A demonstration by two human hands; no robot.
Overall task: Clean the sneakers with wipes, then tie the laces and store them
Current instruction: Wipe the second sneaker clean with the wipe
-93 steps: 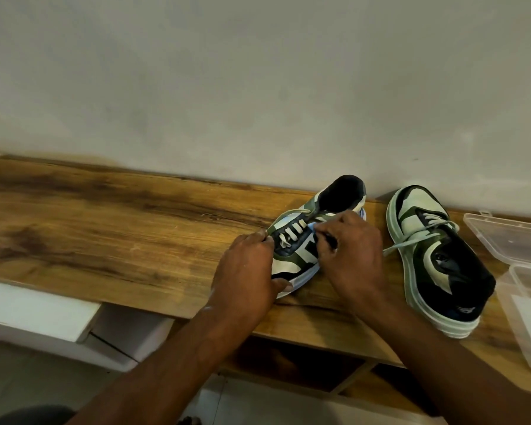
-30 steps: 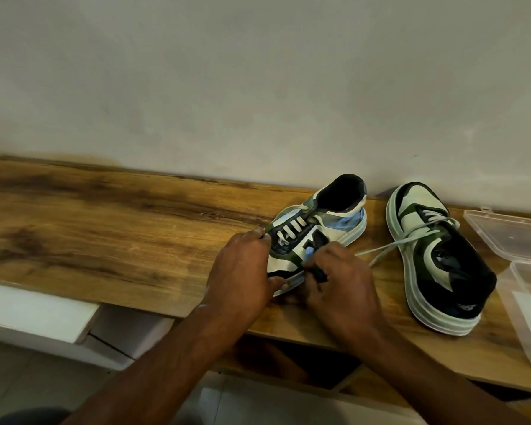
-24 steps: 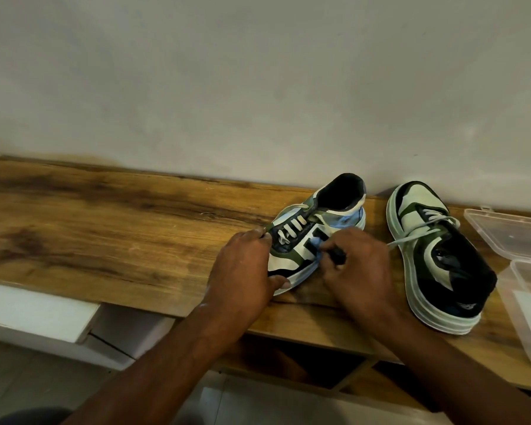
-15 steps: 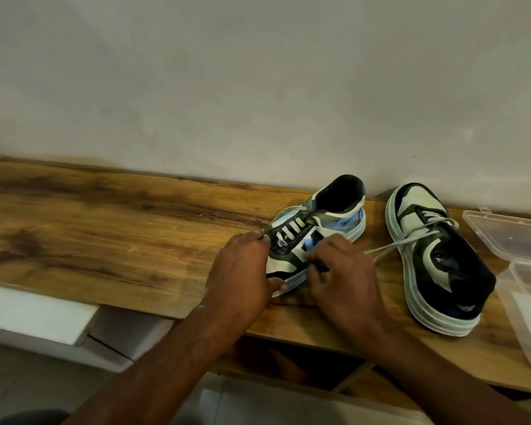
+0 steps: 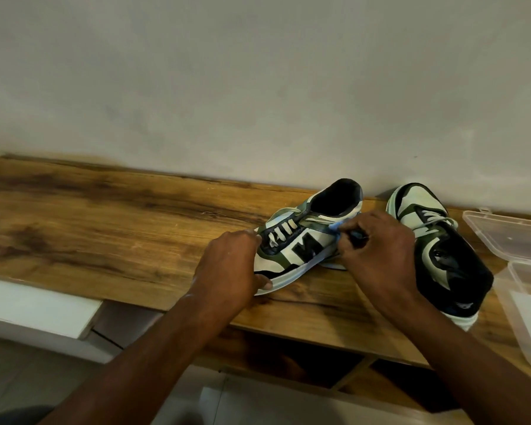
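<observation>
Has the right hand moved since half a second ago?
Yes. The right hand has slid along the left sneaker toward its heel, closer to the wall.

One mark readable on the sneaker under my grip

A large black block letter, reading as an "N" or "M", stands on the pale side panel of the sneaker [image 5: 301,240] between my hands. A small pale mark near the heel of the second sneaker [image 5: 442,256] is too blurred to read. No other writing is legible.

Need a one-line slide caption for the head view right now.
Left hand steadies the sneaker on the wooden shelf while the right hand rubs a wipe along its side.
</observation>
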